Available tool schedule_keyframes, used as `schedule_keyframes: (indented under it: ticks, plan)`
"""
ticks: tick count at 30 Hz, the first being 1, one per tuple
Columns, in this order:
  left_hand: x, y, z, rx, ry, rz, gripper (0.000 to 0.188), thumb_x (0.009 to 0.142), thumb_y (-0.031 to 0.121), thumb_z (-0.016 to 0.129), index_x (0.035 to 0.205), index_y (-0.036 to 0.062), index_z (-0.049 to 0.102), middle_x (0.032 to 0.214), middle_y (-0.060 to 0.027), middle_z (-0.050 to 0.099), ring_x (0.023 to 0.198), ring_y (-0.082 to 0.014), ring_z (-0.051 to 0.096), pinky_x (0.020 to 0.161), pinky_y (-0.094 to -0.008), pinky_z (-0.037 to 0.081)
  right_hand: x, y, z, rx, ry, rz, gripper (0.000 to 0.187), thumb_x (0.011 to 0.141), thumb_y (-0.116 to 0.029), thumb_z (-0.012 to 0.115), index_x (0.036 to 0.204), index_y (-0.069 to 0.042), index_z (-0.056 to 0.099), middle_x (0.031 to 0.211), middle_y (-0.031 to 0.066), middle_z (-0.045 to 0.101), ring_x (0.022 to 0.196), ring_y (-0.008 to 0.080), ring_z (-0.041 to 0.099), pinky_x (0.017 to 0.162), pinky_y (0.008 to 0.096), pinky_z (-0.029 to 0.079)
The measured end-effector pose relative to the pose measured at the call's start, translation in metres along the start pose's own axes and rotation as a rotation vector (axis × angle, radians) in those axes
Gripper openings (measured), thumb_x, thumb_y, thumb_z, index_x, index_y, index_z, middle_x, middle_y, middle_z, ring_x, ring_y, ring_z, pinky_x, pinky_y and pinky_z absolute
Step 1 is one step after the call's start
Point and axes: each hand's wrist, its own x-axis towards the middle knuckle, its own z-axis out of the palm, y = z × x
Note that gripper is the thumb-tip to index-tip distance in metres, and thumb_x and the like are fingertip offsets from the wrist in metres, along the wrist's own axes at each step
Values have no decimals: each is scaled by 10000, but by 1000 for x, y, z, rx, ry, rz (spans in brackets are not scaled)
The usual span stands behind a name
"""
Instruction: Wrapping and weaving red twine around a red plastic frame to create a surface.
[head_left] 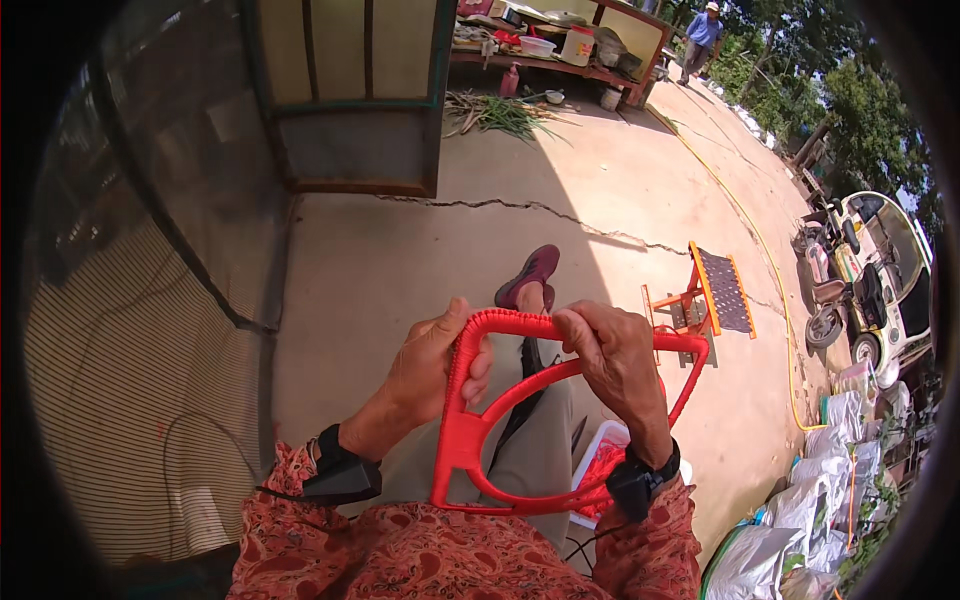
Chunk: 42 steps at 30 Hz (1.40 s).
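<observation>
A red frame (466, 452) with rounded corners and a curved inner bar is held up over my lap. Ridged red wrapping covers its left side and the left part of its top bar. My left hand (432, 365) is closed round the upper left side, thumb up. On the top bar, right of the middle, my right hand (615, 355) pinches with thumb and fingers; whether a strand is in that pinch I cannot tell. Below my right forearm, partly hidden, stands a white container (585, 470) holding red strips (603, 466).
An orange stool (722, 290) with a dark woven seat stands ahead right. A yellow hose (745, 215) crosses the concrete. White sacks (770, 550) and a three-wheeled vehicle (885, 280) line the right. Green stalks (495, 112) lie ahead; a person (703, 42) is far off.
</observation>
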Motion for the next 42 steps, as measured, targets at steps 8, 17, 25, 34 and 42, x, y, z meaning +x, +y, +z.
schedule_keyframes:
  ticks: [8, 17, 25, 34, 42]
  plan:
    - [5, -1, -5, 67, 83, 159, 357, 1005, 308, 490, 1074, -20, 613, 691, -50, 585, 492, -97, 527, 410, -222, 405, 4, -5, -4, 43, -69, 71, 237, 959, -200, 579, 872, 0, 671, 611, 81, 617, 539, 154, 605, 493, 290, 457]
    - [3, -2, 5, 111, 147, 183, 254, 988, 232, 532, 996, -5, 624, 678, -40, 590, 473, -87, 526, 396, -205, 398, 8, -9, -3, 124, -105, 64, 233, 955, -180, 578, 844, -4, 683, 575, 77, 604, 521, 133, 594, 481, 277, 449]
    - [1, -4, 8, 212, 211, 256, 233, 984, 235, 545, 933, 19, 613, 666, -23, 589, 465, -72, 517, 389, -197, 387, 12, -18, 3, 155, -79, 47, 198, 917, -191, 619, 813, -31, 672, 577, 111, 562, 527, 221, 574, 488, 341, 419]
    - [-1, 12, 5, 267, 140, 150, 152, 912, 159, 654, 934, 12, 625, 658, -30, 594, 461, -80, 518, 385, -205, 389, 19, -26, 10, -8, -96, -51, 198, 920, -182, 617, 815, -16, 644, 623, 125, 555, 521, 283, 530, 510, 341, 420]
    - [0, 19, 5, 218, 74, 116, 158, 935, 161, 611, 937, 3, 617, 642, -54, 581, 452, -101, 508, 419, -230, 406, 6, -15, -22, 93, 64, 89, 206, 941, -178, 590, 865, 5, 649, 645, 128, 578, 577, 234, 588, 530, 341, 440]
